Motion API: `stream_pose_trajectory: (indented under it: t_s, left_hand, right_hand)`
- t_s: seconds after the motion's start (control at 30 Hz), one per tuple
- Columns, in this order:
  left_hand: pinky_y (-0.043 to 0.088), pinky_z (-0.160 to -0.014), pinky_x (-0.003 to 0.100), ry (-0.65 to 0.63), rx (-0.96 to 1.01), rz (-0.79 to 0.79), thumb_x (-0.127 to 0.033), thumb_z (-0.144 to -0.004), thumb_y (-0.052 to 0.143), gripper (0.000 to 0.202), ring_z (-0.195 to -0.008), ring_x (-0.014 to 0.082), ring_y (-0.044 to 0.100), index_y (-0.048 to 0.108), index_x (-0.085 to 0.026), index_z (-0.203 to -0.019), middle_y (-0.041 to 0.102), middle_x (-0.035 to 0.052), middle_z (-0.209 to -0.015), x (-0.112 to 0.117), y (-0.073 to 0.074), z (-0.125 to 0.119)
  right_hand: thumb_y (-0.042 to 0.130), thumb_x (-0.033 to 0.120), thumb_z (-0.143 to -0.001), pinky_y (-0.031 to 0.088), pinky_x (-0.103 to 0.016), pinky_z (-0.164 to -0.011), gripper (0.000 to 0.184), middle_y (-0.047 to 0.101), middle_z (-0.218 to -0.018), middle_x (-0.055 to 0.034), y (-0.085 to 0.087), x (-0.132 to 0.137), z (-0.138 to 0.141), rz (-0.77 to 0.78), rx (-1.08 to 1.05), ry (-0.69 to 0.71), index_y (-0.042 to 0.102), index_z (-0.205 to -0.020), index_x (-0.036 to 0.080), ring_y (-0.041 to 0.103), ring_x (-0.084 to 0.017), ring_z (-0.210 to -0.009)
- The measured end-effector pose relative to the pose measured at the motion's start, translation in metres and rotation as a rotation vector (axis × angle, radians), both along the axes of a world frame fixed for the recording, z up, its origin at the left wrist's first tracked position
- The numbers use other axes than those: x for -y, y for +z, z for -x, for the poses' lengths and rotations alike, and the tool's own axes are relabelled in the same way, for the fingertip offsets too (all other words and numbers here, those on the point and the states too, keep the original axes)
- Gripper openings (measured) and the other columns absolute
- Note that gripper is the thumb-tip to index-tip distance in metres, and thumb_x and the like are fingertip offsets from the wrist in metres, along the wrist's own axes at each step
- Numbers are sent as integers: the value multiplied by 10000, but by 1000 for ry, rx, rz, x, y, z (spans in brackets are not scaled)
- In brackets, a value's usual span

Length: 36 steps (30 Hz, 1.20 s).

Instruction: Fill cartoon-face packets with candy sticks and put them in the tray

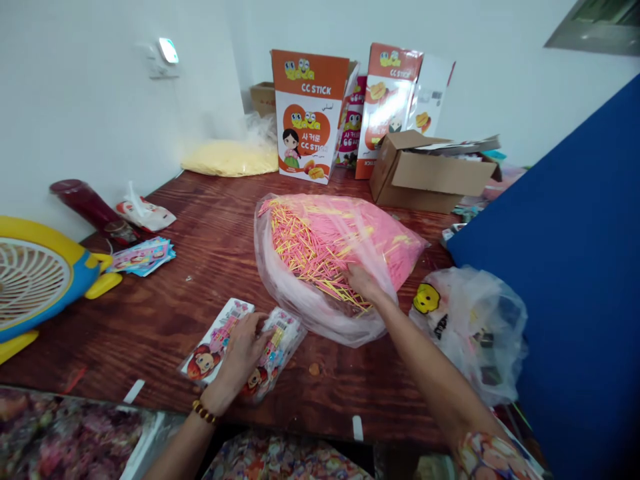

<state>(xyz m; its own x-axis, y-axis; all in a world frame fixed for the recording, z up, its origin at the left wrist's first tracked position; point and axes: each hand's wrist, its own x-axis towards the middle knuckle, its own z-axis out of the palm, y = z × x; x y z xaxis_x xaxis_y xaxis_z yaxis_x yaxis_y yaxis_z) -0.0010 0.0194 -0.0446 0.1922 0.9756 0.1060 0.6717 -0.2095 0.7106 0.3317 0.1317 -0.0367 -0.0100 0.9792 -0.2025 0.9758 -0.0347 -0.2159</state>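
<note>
A big clear plastic bag (pixel 300 303) full of thin pink and yellow sticks (pixel 320 240) lies in the middle of the dark wooden table (pixel 165 313). My right hand (pixel 364 283) reaches into the bag's opening, fingers curled in among the sticks. My left hand (pixel 240 357) rests on two printed cartoon packets (pixel 213 347) lying side by side near the front edge, fingers closed over the right-hand packet (pixel 280 343). A bead bracelet (pixel 204 413) circles that wrist.
Orange "CC STICK" boxes (pixel 307 123) and an open cardboard box (pixel 430 170) stand at the back. A yellow fan (pixel 35 280), more packets (pixel 143 257) and a dark red bottle (pixel 87 203) lie left. A crumpled plastic bag (pixel 475 327) and a blue panel (pixel 575 267) sit right.
</note>
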Motion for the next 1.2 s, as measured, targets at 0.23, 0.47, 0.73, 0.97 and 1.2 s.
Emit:
stream_pose_trajectory:
  t_s: [0.23,0.47,0.73,0.97,1.2]
  left_hand:
    - [495,-832,414,-9,-60,-1,-465,-891,569,330,-955,273,638,653,-192,-1057,691,90,-974,-2,0,1]
    - [504,-811,403,4,-69,-49,-424,-873,586,247,-922,265,630,632,-198,-959,668,79,-944,-3,-7,0]
    - [483,-692,341,54,99,117,-393,-828,597,212,-735,207,611,603,-193,-899,653,35,-810,-8,-4,-3]
    - [473,-691,328,62,140,152,-416,-841,580,214,-748,206,620,578,-203,-858,654,29,-800,-11,-4,0]
    - [440,-676,326,82,25,144,-436,-864,545,225,-735,215,612,559,-211,-853,661,36,-802,-7,9,-1]
  right_hand:
    - [588,364,-956,560,-413,-874,341,623,-1227,-94,5,4,0,44,-23,61,593,-1235,168,640,-209,-1034]
    - [467,128,-965,474,-388,-974,264,650,-1204,-158,0,27,11,9,-13,141,606,-1189,117,618,-248,-1129]
    - [484,168,-919,456,-287,-826,119,674,-1074,-167,-9,9,6,-70,-231,-40,591,-951,128,627,-217,-968]
    - [411,339,-919,435,-241,-566,252,611,-651,-7,-14,11,5,-114,-673,-250,510,-736,198,556,-141,-585]
    - [529,512,-820,511,-301,-641,292,646,-678,-2,-26,14,21,-224,-1074,-338,530,-801,221,614,-167,-635]
